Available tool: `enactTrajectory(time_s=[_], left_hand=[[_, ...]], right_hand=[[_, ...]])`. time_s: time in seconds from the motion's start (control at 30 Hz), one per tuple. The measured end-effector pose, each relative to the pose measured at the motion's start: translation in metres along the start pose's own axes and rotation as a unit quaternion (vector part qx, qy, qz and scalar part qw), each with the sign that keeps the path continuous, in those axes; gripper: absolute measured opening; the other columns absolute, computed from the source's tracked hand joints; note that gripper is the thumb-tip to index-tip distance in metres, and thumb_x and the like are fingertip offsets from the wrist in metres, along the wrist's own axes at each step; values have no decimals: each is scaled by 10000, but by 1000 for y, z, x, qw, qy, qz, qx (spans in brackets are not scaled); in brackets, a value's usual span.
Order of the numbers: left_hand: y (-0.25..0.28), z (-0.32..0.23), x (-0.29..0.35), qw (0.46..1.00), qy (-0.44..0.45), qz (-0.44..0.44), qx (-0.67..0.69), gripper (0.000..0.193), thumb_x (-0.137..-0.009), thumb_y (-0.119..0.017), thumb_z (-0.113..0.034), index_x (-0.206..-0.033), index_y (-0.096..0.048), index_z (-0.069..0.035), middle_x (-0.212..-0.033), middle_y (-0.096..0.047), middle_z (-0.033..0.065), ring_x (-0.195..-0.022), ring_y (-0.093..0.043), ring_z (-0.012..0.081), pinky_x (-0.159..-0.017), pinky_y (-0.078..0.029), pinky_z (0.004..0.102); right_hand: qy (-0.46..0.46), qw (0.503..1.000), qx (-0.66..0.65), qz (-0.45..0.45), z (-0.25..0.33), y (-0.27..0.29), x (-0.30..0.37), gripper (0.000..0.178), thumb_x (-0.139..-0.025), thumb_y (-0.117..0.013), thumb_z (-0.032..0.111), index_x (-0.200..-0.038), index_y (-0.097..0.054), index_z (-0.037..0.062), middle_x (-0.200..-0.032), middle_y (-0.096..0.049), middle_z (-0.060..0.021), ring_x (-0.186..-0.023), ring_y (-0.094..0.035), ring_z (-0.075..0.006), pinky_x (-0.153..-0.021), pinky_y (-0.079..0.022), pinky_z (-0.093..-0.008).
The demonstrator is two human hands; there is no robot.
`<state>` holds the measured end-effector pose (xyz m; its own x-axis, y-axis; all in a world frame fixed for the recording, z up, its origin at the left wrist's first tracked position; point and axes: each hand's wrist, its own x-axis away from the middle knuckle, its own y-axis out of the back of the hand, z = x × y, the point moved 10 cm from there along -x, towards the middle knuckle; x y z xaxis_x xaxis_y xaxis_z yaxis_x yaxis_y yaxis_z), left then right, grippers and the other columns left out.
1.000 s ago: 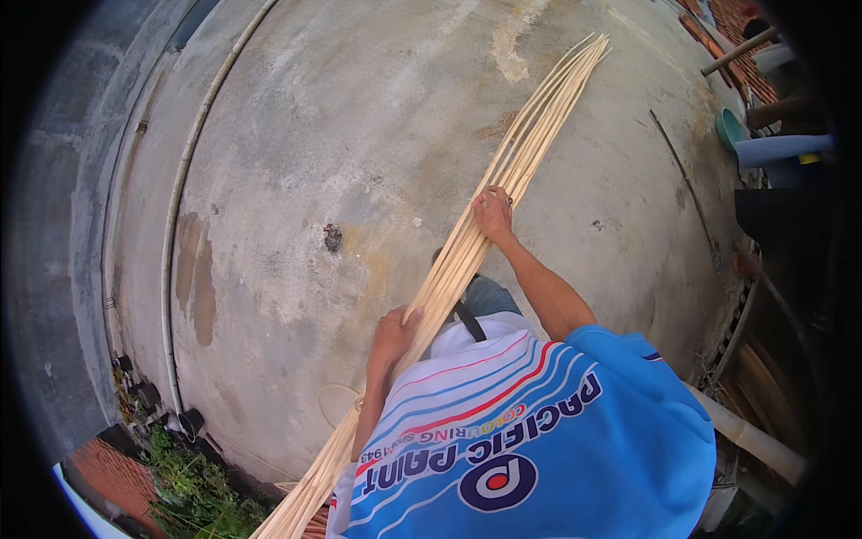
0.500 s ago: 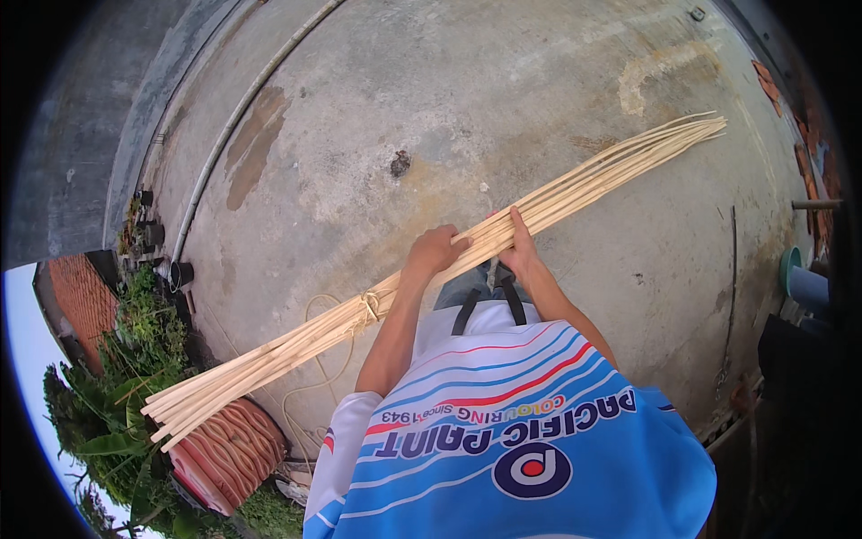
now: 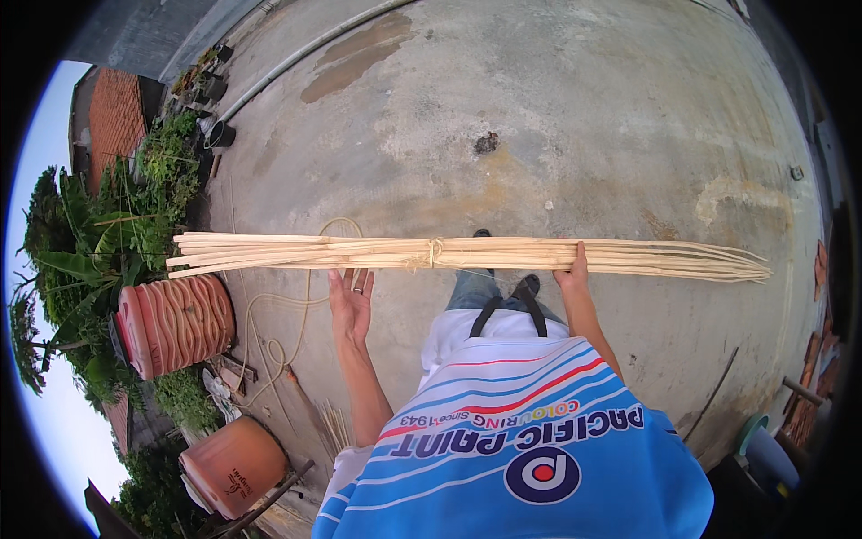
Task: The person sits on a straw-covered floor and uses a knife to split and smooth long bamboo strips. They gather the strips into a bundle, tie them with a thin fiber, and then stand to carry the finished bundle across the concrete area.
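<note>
A bundle of long pale canes [image 3: 503, 252] lies level across the view in front of me. Its left ends are thick and spread a little, and the right ends are thin and curved. Near the middle, a knotted strip [image 3: 435, 252] binds it. My right hand [image 3: 575, 272] is closed around the canes right of that tie. Left of the tie, my left hand [image 3: 351, 308] is palm up with its fingers stretched out. Its fingertips reach the bundle's lower edge and are partly hidden beneath it.
A thin tan cord [image 3: 305, 301] lies looped on the concrete floor [image 3: 593, 135]. Two orange tanks [image 3: 175, 325] stand at the left beside green plants [image 3: 99, 242]. A grey pipe [image 3: 305, 58] runs along the far left. At the right is a greenish-blue container [image 3: 763, 449].
The bundle has swung from a slant to level. My left hand has let go its grip near the middle and moved left, palm up. My right hand has shifted right along the canes.
</note>
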<state>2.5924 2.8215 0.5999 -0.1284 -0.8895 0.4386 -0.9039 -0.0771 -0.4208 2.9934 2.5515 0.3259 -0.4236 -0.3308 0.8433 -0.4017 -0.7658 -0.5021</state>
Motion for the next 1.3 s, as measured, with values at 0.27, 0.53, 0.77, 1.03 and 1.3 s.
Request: enactTrajectory(time_s=[0.27, 0.53, 0.77, 1.03, 1.3], left_hand=[[-36, -76, -45, 991, -128, -6, -23, 455, -938, -739, -190, -1295, -516, -17, -1204, -619, 125, -1186, -598, 239, -1028, -520, 466], [-38, -4, -86, 997, -47, -37, -45, 434, -917, -756, -119, -1283, -549, -11, -1191, -612, 81, -1085, -608, 186, -908, -512, 342], [-3, -10, -109, 995, 21, -66, -66, 473, -911, -774, -167, -1300, -533, -49, -1237, -598, 88, -1127, -611, 202, -926, -531, 394], [-3, -7, -107, 990, 67, -65, -104, 619, -892, -765, -174, -1405, -454, -19, -1312, -574, 107, -1209, -568, 214, -980, -471, 360], [7, 19, -110, 993, 42, 33, -103, 625, -884, -777, -170, -1385, -438, -14, -1278, -571, 105, -1176, -555, 205, -966, -473, 358]], right_hand=[[69, 990, 70, -105, 8, 25, -18, 458, -1006, -595, 349, -1316, -549, 14, -1294, -623, -172, -1210, -596, -305, -1083, -461, -493], [308, 787, 531, 57, -55, -136, 47, 399, -977, -670, 282, -1263, -608, 10, -1181, -661, -76, -1078, -616, -180, -973, -464, -325], [166, 603, 663, 412, -279, -319, 190, 251, -977, -666, 238, -1110, -710, 30, -1052, -713, -65, -931, -647, -148, -887, -502, -315], [236, 493, 640, 540, -393, -406, 298, 246, -923, -710, 217, -1124, -721, 76, -1111, -634, -77, -1093, -610, -221, -994, -458, -349], [280, 436, 573, 636, -458, -440, 370, 242, -918, -719, 261, -1105, -720, 106, -1228, -559, -78, -1176, -521, -260, -1019, -425, -412]])
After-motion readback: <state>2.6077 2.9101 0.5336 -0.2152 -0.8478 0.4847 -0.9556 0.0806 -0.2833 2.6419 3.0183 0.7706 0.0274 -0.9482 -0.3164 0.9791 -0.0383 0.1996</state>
